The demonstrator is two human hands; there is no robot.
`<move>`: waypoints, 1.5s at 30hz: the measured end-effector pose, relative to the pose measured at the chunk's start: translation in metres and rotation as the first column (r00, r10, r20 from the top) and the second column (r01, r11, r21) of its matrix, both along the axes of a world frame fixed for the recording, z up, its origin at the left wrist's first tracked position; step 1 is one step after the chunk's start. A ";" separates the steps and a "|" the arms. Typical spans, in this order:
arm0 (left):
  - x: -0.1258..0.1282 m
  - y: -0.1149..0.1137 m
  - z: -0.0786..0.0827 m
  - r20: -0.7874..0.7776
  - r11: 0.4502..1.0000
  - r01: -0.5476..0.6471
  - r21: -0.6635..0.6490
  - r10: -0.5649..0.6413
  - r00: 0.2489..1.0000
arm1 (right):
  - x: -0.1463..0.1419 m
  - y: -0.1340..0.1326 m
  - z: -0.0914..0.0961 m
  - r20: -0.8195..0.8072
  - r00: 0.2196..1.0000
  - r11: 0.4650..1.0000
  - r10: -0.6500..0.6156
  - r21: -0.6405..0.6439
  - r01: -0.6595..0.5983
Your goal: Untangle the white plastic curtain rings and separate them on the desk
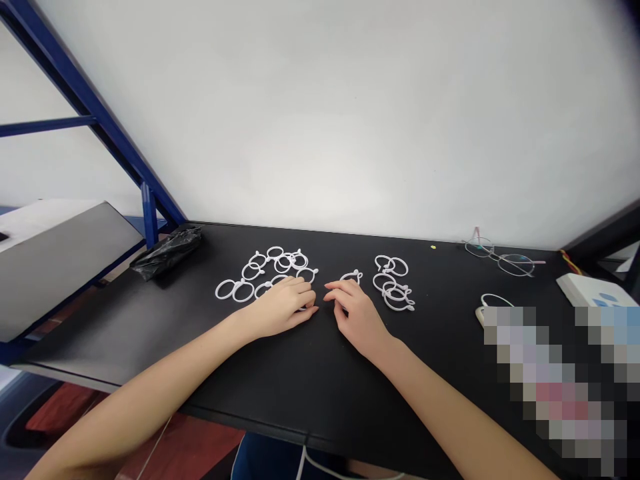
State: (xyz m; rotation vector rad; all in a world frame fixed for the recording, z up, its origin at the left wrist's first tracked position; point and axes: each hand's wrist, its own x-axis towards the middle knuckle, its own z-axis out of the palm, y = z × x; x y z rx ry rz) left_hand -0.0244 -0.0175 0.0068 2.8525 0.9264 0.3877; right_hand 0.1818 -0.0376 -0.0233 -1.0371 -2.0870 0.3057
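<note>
Two heaps of white plastic rings lie on a black table [280, 373]. The bigger heap of rings [273, 270] is at the left, the smaller heap of rings [393, 283] at the right. One single ring [352, 275] lies between them. My left hand [283, 307] rests palm down at the near edge of the left heap, fingers curled, and covers a ring or two. My right hand [356, 312] lies on the table just below the single ring, fingers bent with the tips close to it. The two hands almost meet.
A crumpled black plastic bag [167, 253] lies at the table's far left. Glasses [500, 257] lie at the far right near the wall, with a white box [590, 290] and a white cable [493, 300] beside them. A blue metal frame [100, 120] stands at the left.
</note>
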 end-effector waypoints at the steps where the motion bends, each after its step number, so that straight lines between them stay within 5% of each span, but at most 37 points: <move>1: 0.000 0.000 0.000 -0.001 1.000 -0.001 0.000 0.001 1.000 | 0.000 0.000 0.000 -0.001 1.000 1.000 0.002 -0.005 -0.002; 45: 0.001 0.000 0.003 0.005 1.000 -0.006 -0.011 0.006 1.000 | 0.000 -0.002 0.004 0.023 0.998 0.998 0.060 -0.023 -0.059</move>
